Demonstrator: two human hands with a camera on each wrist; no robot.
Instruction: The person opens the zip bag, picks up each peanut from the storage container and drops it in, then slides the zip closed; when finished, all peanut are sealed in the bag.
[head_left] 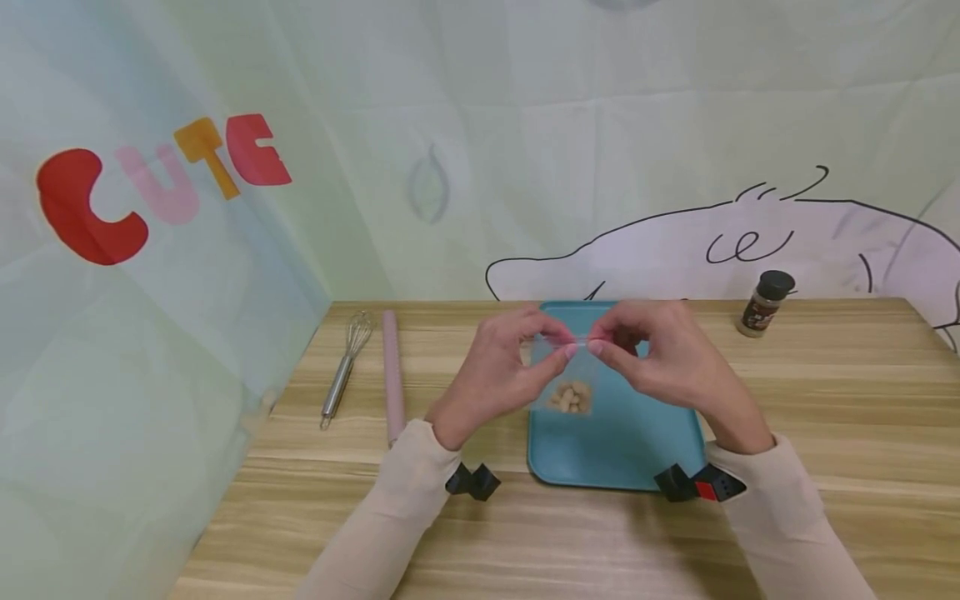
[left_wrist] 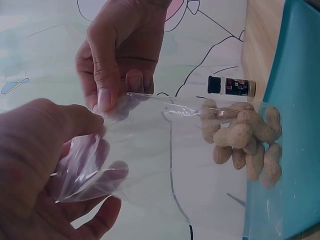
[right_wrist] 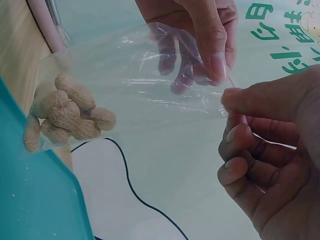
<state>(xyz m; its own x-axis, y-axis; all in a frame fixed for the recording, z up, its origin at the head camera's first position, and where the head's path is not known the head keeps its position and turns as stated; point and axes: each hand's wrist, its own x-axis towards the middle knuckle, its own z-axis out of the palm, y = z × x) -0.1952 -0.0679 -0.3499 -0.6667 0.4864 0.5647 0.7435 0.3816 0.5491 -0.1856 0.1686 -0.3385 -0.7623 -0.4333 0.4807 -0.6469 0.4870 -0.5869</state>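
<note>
Between both hands hangs a clear plastic bag (left_wrist: 145, 145), with several unshelled peanuts (right_wrist: 67, 112) gathered at its bottom. My left hand (head_left: 504, 354) pinches the bag's top edge between thumb and fingers. Close beside it, my right hand (head_left: 667, 350) pinches the same top edge, thumb tip near the other thumb. In the head view the bag is above the left part of a blue tray (head_left: 637, 442) that lies on the table. Whether the bag's mouth is sealed, I cannot tell.
Left of the tray lie a pink rolling pin (head_left: 393, 375) and a metal whisk (head_left: 347, 367). A black-capped seasoning jar (head_left: 765, 304) stands at the back right of the wooden table (head_left: 847, 400). A printed cloth (head_left: 420, 108) hangs behind and to the left.
</note>
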